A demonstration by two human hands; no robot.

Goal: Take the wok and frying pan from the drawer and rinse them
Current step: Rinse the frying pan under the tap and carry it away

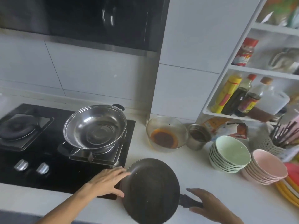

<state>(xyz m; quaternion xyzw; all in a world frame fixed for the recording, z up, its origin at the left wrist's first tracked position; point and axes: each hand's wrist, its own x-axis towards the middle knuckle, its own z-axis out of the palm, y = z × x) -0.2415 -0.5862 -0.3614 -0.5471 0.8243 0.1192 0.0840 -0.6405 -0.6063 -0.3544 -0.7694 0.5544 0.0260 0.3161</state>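
A dark frying pan (150, 189) is at the front of the white counter, slightly tilted, with its black handle (188, 202) pointing right. My left hand (108, 181) presses on the pan's left wall, index finger on the rim and thumb under the lower edge. My right hand (208, 202) hovers over the handle with fingers spread, not closed on it. A stainless steel wok (95, 126) with black handles stands empty on the right burner of the black gas hob (48, 167).
Right of the pan stand stacks of green bowls (229, 155) and pink bowls (265, 167). Behind it are a glass bowl of red sauce (166, 135) and a steel cup (198, 136). A white shelf with sauce bottles (237, 96) and a chopstick basket (281, 139) are at the right.
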